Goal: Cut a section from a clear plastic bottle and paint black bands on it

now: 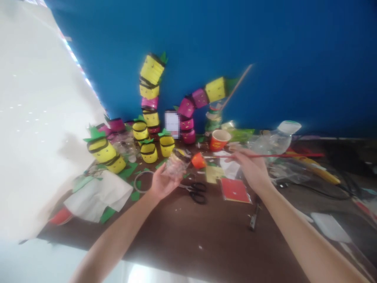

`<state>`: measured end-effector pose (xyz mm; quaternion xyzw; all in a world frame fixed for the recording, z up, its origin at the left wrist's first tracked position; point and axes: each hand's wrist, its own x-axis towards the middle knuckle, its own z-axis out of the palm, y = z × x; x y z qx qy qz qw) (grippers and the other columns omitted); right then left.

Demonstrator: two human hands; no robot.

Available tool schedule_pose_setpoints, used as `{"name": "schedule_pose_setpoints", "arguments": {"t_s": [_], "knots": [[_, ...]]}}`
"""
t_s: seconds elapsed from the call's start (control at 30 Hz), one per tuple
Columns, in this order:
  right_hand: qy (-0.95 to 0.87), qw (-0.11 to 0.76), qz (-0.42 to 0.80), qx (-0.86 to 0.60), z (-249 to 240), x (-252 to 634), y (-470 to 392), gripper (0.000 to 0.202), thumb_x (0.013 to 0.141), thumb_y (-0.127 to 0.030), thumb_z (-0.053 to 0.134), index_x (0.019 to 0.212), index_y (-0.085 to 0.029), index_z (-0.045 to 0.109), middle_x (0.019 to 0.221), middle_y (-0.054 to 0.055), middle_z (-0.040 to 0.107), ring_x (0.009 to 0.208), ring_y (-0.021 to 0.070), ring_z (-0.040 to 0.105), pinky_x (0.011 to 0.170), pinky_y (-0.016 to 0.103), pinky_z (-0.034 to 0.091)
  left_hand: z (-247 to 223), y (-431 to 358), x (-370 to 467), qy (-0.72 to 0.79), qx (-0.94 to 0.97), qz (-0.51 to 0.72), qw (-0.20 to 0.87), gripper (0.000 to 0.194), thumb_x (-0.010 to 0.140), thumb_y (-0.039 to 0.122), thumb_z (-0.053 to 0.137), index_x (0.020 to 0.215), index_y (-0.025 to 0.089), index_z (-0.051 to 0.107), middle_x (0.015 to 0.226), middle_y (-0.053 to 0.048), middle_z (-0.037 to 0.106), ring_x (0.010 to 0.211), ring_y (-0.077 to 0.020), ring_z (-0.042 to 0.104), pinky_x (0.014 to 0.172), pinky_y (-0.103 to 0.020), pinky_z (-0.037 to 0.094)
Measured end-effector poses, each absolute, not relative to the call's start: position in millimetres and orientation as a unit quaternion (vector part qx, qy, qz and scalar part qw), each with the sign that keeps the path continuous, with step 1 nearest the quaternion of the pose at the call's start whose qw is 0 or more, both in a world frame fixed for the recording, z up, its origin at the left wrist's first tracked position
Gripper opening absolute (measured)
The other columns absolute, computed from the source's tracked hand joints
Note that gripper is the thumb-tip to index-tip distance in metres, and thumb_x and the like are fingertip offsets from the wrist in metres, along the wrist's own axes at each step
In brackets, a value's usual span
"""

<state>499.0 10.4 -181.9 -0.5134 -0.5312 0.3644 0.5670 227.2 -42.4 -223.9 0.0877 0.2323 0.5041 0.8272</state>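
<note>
My left hand (165, 182), palm up with its fingers curled, holds a clear plastic cup (176, 165) with a dark band near its rim. In my right hand (253, 167) is a long red brush (279, 155), pinched near its middle; its tip points left toward the cup. A small orange-red cup (198, 160) lies between the hands, by the brush tip. Black-handled scissors (196, 192) rest on the table just right of my left hand. Beyond the brush stands a red paper cup (219, 140). Blur hides the fingertips' exact contact.
Stacked yellow and magenta cups (150, 118) stand against the blue wall, with yellow cups (103, 151) at left. White cloth (97, 194) and green scraps lie left. A red packet (235, 190), clear bottle (275, 139), yellow glue gun (322, 171) and cable are at right.
</note>
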Motion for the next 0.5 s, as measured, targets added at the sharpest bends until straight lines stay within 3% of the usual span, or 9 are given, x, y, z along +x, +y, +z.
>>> {"name": "schedule_pose_setpoints", "arguments": {"t_s": [0.3, 0.5], "knots": [[-0.442, 0.645, 0.439, -0.443, -202, 504, -6, 0.012, 0.069, -0.029, 0.069, 0.061, -0.021, 0.065, 0.061, -0.001, 0.063, 0.061, 0.0161, 0.065, 0.068, 0.032, 0.053, -235, -38, 224, 0.275, 0.143, 0.500, 0.808, 0.050, 0.080, 0.051, 0.046, 0.103, 0.009, 0.060, 0.086, -0.018, 0.068, 0.063, -0.0185, 0.063, 0.046, -0.022, 0.045], [-0.483, 0.692, 0.427, -0.325, -208, 492, -30, 0.009, 0.076, -0.030, 0.065, 0.075, -0.022, 0.069, 0.068, 0.001, 0.069, 0.064, 0.0179, 0.068, 0.066, 0.033, 0.055, -235, -38, 227, 0.282, 0.178, 0.529, 0.780, 0.042, 0.076, 0.054, 0.056, 0.092, 0.015, 0.060, 0.070, -0.006, 0.064, 0.050, -0.0120, 0.055, 0.035, -0.016, 0.031]]}}
